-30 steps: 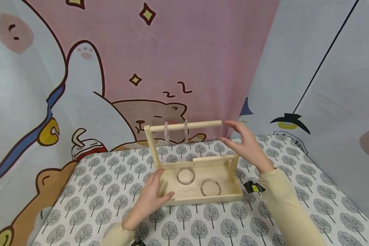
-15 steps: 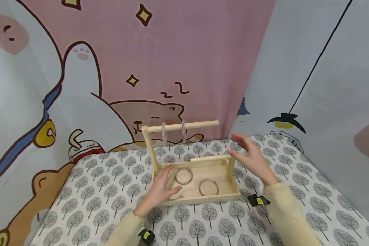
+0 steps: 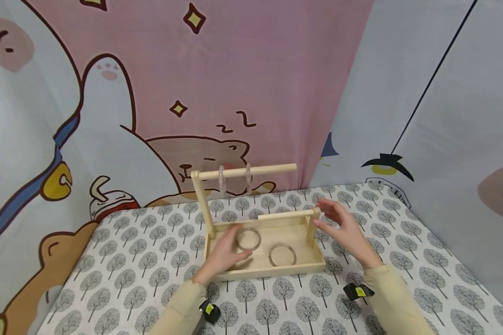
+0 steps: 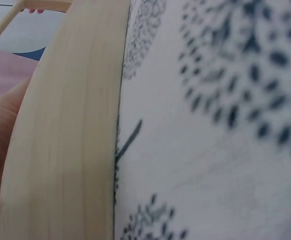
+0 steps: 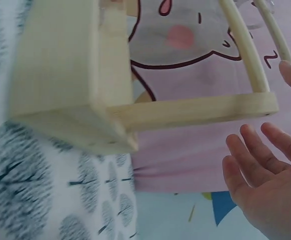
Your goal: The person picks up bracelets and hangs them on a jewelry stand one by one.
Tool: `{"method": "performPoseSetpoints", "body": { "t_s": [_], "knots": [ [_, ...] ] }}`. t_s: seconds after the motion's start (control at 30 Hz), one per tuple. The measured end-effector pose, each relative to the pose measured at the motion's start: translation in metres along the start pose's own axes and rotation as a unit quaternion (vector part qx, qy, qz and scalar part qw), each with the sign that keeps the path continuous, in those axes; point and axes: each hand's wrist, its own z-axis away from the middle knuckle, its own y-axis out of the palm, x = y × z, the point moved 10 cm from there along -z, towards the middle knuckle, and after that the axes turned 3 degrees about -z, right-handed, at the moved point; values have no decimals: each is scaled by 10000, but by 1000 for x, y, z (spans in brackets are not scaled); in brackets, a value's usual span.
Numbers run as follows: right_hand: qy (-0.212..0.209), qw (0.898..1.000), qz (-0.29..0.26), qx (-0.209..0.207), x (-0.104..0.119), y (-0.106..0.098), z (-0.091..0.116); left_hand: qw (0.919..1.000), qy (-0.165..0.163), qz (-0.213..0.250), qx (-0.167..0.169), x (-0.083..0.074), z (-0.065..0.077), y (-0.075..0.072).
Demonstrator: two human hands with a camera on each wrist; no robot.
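A wooden bangle stand has a shallow tray [image 3: 268,270] with one rod high on a left post [image 3: 203,204] and a shorter rod [image 3: 282,215] low on a right post [image 3: 312,228]. Two pale bangles [image 3: 222,180] hang on the upper rod [image 3: 272,169]. Two more lie flat in the tray, a left bangle [image 3: 248,250] and a right bangle [image 3: 282,265]. Over the tray's left part, my left hand [image 3: 224,251] spreads thumb and fingers at the left bangle's edge. My right hand [image 3: 348,232], fingers apart and holding nothing, is beside the right post [image 5: 195,112].
A white cloth with tree prints [image 3: 151,279] covers the table. Behind it hangs a pink and white cartoon curtain [image 3: 276,93]. Black straps with cameras [image 3: 358,291] sit on both wrists.
My left hand has moved right and into the tray, to the left bangle. My right hand has come down from the upper rod's end to beside the right post.
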Motion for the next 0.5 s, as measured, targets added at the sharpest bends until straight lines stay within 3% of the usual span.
{"method": "performPoseSetpoints", "body": {
  "t_s": [0.23, 0.5],
  "knots": [
    [125, 9999, 58, 55, -15, -1, 18, 9976, 94, 376, 572, 2, -1, 14],
    [287, 9988, -160, 373, -28, 15, 31, 9945, -482, 361, 855, 14, 3, 19]
  ]
}}
